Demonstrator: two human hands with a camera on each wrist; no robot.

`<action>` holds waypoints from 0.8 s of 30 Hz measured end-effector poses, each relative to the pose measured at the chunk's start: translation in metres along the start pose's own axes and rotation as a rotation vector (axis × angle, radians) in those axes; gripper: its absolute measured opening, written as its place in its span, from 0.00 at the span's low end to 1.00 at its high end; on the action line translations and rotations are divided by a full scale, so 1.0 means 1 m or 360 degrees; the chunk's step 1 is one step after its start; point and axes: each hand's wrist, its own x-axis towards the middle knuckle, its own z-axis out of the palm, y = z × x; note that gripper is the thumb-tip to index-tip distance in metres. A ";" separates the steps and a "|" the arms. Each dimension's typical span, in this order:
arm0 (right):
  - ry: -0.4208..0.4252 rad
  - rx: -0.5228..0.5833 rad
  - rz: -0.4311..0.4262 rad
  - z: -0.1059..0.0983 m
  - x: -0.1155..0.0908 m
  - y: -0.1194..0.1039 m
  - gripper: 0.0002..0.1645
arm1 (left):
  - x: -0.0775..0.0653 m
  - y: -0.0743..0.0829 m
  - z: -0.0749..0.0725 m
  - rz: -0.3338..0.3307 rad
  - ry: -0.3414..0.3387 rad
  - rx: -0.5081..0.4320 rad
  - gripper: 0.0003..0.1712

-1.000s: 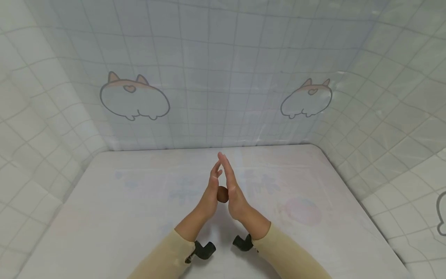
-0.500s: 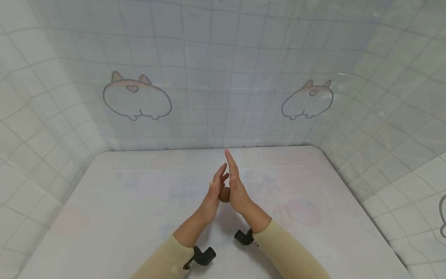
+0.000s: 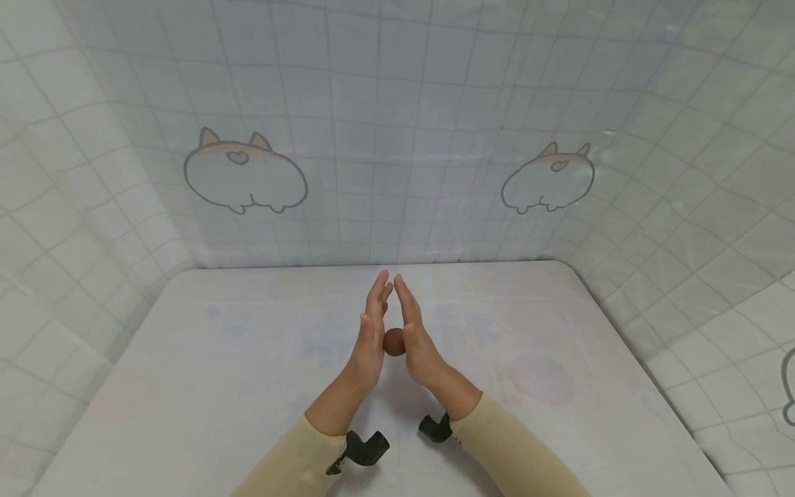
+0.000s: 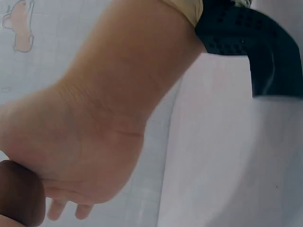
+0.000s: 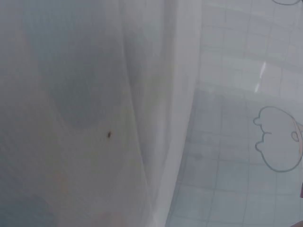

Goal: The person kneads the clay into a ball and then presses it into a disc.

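Note:
A small brown ball (image 3: 394,342), smooth and clay-like, sits between two palms above the middle of the table. My left hand (image 3: 370,338) presses it from the left with straight, upward-pointing fingers. On the other side my right hand (image 3: 420,348) lies flat against it, fingers also straight. The fingertips lean towards each other with a narrow gap. In the left wrist view the ball (image 4: 21,194) shows at the lower left corner against the palm of the left hand (image 4: 80,146). The right wrist view shows almost nothing of the right hand, and no ball.
A pale table (image 3: 217,386) with faint printed shapes lies under the hands. White grid-patterned sheeting (image 3: 397,172) with cartoon animals rises behind and at both sides. Dark curved mounts (image 3: 366,449) stick out at both wrists, below the sleeves' cuffs.
The palms slide against each other with the ball between them. Since half a second ago the left hand has moved forward and the right hand back; the ball has shifted slightly left.

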 end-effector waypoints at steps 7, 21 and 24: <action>-0.0041 0.0044 -0.0067 0.006 -0.004 -0.009 0.53 | 0.004 -0.004 -0.003 -0.0097 0.0151 0.0198 0.52; 0.0012 0.0072 -0.0128 0.006 -0.002 -0.025 0.58 | 0.000 -0.029 -0.011 -0.0418 0.0055 0.0392 0.47; 0.0042 0.0043 -0.0146 0.002 0.002 -0.028 0.58 | -0.003 -0.034 -0.011 -0.0571 -0.0003 0.0372 0.45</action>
